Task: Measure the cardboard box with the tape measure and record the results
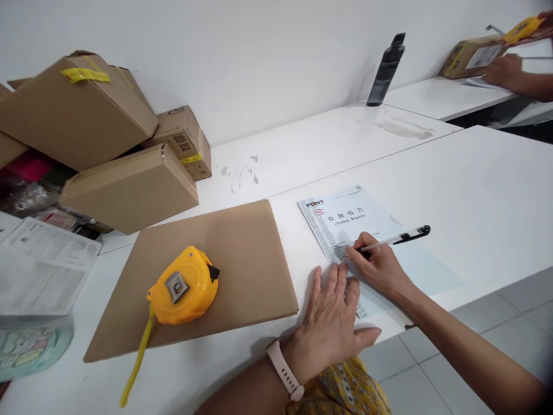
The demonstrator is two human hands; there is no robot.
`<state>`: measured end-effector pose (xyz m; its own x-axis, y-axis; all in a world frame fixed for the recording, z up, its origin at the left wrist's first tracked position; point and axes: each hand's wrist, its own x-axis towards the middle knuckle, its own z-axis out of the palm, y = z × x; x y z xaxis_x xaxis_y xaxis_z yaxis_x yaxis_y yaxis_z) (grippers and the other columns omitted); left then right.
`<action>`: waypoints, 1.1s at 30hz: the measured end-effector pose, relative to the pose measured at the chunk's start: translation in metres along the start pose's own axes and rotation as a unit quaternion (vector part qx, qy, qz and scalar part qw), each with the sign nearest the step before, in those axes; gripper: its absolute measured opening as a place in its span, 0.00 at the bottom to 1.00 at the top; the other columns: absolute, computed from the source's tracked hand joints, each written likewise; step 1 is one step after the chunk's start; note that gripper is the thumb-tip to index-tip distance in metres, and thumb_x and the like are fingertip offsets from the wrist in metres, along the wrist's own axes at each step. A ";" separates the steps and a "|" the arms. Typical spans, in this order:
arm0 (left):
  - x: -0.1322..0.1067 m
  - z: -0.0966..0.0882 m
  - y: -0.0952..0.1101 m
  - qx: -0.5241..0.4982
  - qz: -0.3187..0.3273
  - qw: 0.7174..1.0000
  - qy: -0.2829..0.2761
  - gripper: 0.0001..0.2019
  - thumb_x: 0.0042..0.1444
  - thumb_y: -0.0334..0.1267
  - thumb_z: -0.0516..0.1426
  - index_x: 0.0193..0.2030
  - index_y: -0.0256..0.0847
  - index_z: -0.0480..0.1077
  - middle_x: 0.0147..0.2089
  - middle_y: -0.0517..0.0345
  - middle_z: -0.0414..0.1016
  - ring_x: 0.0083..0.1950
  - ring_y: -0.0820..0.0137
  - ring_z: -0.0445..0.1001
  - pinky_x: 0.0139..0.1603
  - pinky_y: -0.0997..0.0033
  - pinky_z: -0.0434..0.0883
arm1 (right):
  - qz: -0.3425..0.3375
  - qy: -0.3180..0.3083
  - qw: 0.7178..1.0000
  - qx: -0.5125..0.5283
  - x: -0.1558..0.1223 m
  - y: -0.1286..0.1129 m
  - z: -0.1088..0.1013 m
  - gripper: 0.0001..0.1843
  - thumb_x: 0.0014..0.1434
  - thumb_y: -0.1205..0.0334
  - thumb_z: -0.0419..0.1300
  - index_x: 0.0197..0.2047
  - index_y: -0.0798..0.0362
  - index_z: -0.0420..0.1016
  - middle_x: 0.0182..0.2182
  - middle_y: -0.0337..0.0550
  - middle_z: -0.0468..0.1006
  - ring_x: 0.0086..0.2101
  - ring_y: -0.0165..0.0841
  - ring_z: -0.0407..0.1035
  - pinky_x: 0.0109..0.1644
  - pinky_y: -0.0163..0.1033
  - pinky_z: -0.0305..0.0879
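On the white counter we note a flat cardboard sheet with 1 yellow tape measure resting on it, its strap trailing off the near edge. 3 cardboard boxes are stacked at the rear left, above loose printed sheets. 1 black bottle stands upright by the wall. At far right, a co-worker's hand rests beside another box.

I see my right hand gripping a pen, tip on the test report sheet; my left hand presses flat beside it. A yellow tape measure rests on flat cardboard.
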<state>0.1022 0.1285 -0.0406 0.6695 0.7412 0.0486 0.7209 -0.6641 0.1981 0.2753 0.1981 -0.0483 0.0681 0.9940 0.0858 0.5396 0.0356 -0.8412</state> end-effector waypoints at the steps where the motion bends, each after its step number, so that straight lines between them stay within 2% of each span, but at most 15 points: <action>1: 0.000 0.000 0.000 0.000 0.000 1.000 0.001 0.41 0.69 0.65 0.43 0.73 0.29 0.54 0.77 0.32 0.53 0.79 0.51 0.49 0.77 0.41 0.51 | 0.000 0.000 1.000 0.001 0.000 0.000 0.000 0.15 0.59 0.54 0.60 0.26 0.47 0.59 0.17 0.30 0.57 0.20 0.28 0.52 0.24 0.37 0.52; 33: -0.001 0.001 0.000 0.016 0.000 1.000 0.008 0.40 0.69 0.64 0.44 0.72 0.30 0.56 0.77 0.34 0.54 0.79 0.52 0.50 0.77 0.42 0.52 | 0.004 -0.009 1.000 0.022 0.001 0.004 0.001 0.15 0.58 0.55 0.61 0.26 0.47 0.60 0.17 0.30 0.57 0.21 0.28 0.50 0.24 0.37 0.50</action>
<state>0.1016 0.1274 -0.0416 0.6667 0.7425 0.0648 0.7265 -0.6668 0.1664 0.2771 0.1989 -0.0520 0.0570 0.9959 0.0703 0.5014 0.0323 -0.8646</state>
